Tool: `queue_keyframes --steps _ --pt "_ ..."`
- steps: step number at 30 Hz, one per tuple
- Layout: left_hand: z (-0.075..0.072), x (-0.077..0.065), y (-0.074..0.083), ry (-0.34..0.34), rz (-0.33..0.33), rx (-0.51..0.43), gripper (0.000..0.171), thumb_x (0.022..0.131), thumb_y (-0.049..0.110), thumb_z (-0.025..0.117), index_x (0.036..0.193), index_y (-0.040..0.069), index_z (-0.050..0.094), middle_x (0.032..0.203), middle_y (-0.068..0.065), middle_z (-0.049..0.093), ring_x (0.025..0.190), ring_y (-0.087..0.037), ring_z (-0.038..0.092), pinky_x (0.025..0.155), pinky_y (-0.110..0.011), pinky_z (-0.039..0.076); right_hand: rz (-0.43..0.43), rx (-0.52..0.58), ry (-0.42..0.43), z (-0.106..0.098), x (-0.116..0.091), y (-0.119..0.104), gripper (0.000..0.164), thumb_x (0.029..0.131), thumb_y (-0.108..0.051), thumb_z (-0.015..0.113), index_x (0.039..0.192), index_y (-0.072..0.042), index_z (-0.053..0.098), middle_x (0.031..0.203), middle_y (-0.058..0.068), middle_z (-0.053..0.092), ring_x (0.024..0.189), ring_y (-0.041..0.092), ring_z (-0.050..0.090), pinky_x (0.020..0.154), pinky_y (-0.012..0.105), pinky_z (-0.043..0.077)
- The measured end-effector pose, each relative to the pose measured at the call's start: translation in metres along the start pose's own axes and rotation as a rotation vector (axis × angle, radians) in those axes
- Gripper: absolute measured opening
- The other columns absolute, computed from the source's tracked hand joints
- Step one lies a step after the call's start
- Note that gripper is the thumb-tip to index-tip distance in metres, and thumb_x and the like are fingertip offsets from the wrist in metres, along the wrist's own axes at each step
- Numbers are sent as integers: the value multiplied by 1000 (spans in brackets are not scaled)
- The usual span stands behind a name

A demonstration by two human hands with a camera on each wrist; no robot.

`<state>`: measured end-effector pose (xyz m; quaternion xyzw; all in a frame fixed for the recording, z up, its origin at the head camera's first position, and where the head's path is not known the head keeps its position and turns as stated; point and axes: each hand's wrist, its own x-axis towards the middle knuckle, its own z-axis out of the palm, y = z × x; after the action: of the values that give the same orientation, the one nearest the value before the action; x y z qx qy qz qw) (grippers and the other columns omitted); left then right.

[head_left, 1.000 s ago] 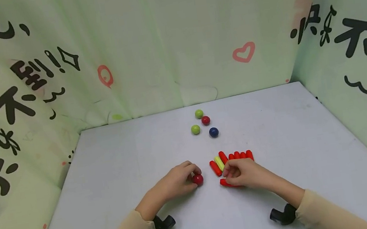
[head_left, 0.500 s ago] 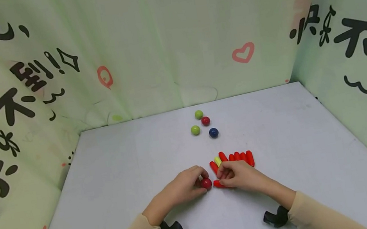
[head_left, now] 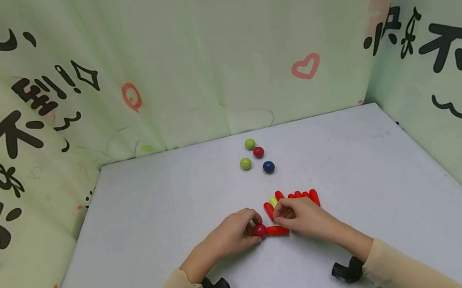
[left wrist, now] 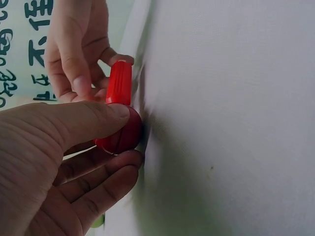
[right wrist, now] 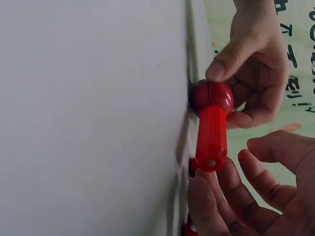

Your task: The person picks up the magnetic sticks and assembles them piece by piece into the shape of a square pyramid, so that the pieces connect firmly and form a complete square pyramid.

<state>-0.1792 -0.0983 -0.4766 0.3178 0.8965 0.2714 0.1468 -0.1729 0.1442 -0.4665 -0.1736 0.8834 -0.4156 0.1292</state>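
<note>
My left hand (head_left: 236, 233) pinches a dark red ball (head_left: 260, 230) between thumb and fingers, down at the white table. End-on against that ball lies a red ribbed stick (head_left: 277, 230); the right wrist view shows a small hole in the stick's near end (right wrist: 211, 162). Close to this end is my right hand (head_left: 306, 215), its thumb and fingers apart and not round the stick. Whether a fingertip touches the stick, I cannot tell. Behind the right hand lie several other red sticks (head_left: 314, 197) and a yellow-green stick (head_left: 273, 202), partly hidden.
Farther back on the white table (head_left: 166, 188) sit two green balls (head_left: 245, 163), a smaller-looking red ball (head_left: 258, 152) and a dark blue ball (head_left: 268, 167). Pale green curtains (head_left: 218, 56) with black writing surround the table's back and sides.
My left hand has moved right with the red ball, and the red stick has come left to meet it. The right hand's fingers have since come off the stick.
</note>
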Motion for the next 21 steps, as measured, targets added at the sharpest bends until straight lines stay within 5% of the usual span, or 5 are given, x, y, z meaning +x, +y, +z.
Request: queue_keyframes --steps 10,21 --pt "-1 0 0 -7 -20 -6 31 91 17 80 115 15 61 102 5 63 86 -6 57 77 -17 51 27 -106 98 -29 24 2 9 97 -14 69 105 -11 69 92 1 71 80 15 63 66 27 55" --pt "0 -1 1 -5 -23 -8 32 91 18 80 117 15 61 102 6 63 86 -5 57 77 -16 51 105 -230 40 -51 66 9 47 102 -22 63 148 -14 54 107 14 69 71 19 59 62 28 49"
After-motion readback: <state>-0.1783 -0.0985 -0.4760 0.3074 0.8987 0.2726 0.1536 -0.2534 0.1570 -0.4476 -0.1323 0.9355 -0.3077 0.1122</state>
